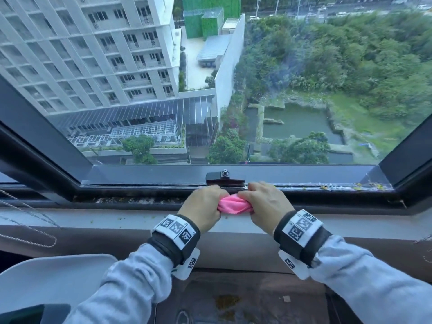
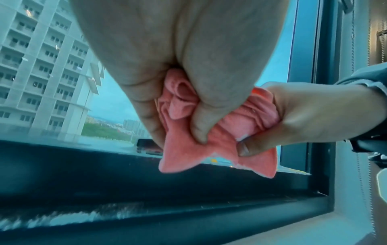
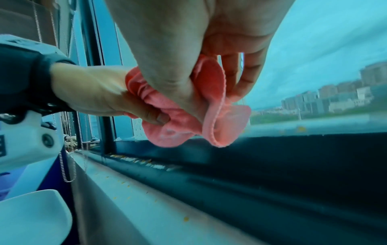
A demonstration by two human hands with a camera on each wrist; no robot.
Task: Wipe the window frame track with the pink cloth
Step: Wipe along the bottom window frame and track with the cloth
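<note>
Both hands, left hand (image 1: 203, 206) and right hand (image 1: 264, 204), grip the bunched pink cloth (image 1: 234, 204) above the track (image 1: 140, 199); bunched so tightly, it may skim over the debris.

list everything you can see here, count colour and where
pink cloth: 1, pink, bunched between both hands above the track
window frame track: 1, dark, along the window's bottom edge
debris: scattered bits, yellowish, right end of the frame's bottom edge
window latch: 1, black, behind the hands
bead chain: 1, silver, far left
left hand: 1, grips the cloth
right hand: 1, grips the cloth
wrist bands: 2, black with white tags
</note>
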